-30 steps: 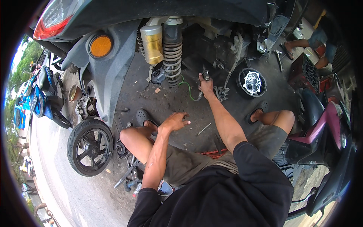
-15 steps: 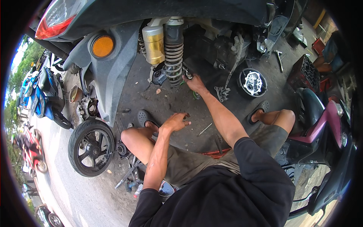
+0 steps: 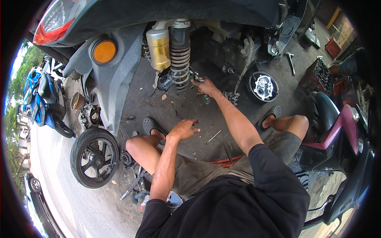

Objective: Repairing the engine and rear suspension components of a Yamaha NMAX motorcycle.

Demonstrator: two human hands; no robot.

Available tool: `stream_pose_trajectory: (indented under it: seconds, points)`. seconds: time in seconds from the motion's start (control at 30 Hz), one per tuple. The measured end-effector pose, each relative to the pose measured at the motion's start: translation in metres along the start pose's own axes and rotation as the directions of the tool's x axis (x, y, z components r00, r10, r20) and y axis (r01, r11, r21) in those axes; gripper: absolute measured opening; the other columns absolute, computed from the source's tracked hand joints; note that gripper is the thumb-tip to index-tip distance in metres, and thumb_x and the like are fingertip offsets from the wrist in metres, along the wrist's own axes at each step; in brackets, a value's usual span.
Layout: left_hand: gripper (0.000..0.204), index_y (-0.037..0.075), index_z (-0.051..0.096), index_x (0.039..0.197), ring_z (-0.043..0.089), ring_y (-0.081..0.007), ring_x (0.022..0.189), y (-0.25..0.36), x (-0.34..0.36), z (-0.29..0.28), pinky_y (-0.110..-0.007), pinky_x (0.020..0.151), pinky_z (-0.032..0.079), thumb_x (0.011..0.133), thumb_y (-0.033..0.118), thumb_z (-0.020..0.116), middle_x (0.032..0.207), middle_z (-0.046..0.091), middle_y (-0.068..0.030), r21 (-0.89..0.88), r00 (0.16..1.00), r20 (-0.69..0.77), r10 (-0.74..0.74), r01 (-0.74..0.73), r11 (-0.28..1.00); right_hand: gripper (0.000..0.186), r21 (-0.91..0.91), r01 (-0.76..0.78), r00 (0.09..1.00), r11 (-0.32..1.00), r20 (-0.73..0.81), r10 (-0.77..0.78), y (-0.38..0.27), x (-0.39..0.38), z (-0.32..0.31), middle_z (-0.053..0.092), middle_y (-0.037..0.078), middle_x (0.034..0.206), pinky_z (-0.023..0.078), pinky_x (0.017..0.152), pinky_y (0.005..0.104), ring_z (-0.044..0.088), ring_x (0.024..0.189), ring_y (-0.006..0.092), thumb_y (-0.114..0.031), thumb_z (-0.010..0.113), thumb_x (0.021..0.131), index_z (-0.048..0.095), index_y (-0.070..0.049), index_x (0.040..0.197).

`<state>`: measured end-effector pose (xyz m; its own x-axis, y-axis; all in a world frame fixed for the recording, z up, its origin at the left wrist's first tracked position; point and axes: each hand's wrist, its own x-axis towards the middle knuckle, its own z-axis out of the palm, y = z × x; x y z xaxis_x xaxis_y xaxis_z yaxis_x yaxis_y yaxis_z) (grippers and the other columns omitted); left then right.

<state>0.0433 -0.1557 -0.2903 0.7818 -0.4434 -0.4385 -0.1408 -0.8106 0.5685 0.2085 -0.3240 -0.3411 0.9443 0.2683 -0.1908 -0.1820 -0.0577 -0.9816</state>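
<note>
Within the right hand (image 3: 206,86), its fingers curled around it, sits a metal tool (image 3: 201,79), front end near a coil spring (image 3: 180,65). Nearer the body, the left hand (image 3: 183,129) hangs with fingers loosely parted. Right of the right hand, a black pan (image 3: 274,95) holds a silver casting (image 3: 262,87); left of the left hand stands a wheel (image 3: 95,159).

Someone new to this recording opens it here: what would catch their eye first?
Most likely the gold cylinder at the upper middle, beside a coil spring, with a round orange reflector farther left. Next might be the black wheel on the ground at left. Just right of the spring's lower end, the person's right grip holds a metal tool.
</note>
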Motion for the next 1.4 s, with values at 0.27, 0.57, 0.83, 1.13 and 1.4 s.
stream_pose_trajectory:
  seconds: [0.27,0.57,0.83,1.13,1.4]
  points:
    - [0.046,0.004,0.056,0.124,0.058,-0.0352,0.111,-0.001,0.000,0.000,-0.041,0.094,0.045,0.086,0.027,0.065,0.117,0.061,-0.0213,0.027,1.000,0.015,0.006,-0.006,1.000,0.038,-0.451,0.172,0.985,0.876,0.102,-0.140,-0.034,-0.018,0.032,0.068,0.018,0.089,0.049,0.072,0.0399,0.066,0.084,0.0322,-0.026,0.066,0.081,0.060,0.001,0.106]
    - [0.047,0.006,0.056,0.125,0.056,-0.0348,0.114,-0.001,-0.004,-0.002,-0.041,0.096,0.044,0.086,0.029,0.065,0.120,0.061,-0.0192,0.009,0.999,0.011,-0.032,0.032,0.999,0.047,-0.304,0.258,0.930,0.917,-0.180,-0.322,-0.031,-0.001,0.033,0.061,0.027,0.113,0.045,0.092,0.0406,0.057,0.110,0.0386,-0.022,0.061,0.077,0.057,0.001,0.117]
    - [0.045,0.005,0.057,0.123,0.056,-0.0341,0.114,0.000,0.002,0.001,-0.041,0.095,0.044,0.086,0.029,0.066,0.118,0.061,-0.0194,0.031,1.000,0.004,-0.007,0.006,0.999,0.047,-0.568,0.353,0.926,0.744,0.327,-0.190,-0.027,-0.003,0.043,0.058,0.024,0.120,0.043,0.096,0.0418,0.052,0.115,0.0398,-0.025,0.065,0.078,0.057,-0.004,0.120]
    - [0.045,0.006,0.057,0.123,0.055,-0.0341,0.115,0.003,-0.003,0.000,-0.041,0.096,0.043,0.085,0.030,0.065,0.118,0.061,-0.0192,0.028,1.000,0.005,-0.006,0.006,1.000,0.037,-0.643,0.412,0.904,0.645,0.380,-0.198,-0.016,-0.037,0.069,0.060,0.024,0.113,0.044,0.090,0.0468,0.054,0.108,0.0426,-0.025,0.061,0.087,0.056,-0.004,0.116]
    - [0.045,0.006,0.056,0.123,0.054,-0.0336,0.115,0.005,-0.004,-0.002,-0.041,0.097,0.042,0.086,0.030,0.064,0.118,0.061,-0.0184,0.042,1.000,-0.008,0.009,-0.009,0.999,0.039,-0.724,0.147,0.989,0.674,0.115,-0.092,0.017,-0.013,0.066,0.060,0.025,0.113,0.045,0.093,0.0473,0.054,0.110,0.0421,-0.027,0.061,0.083,0.060,0.002,0.108]
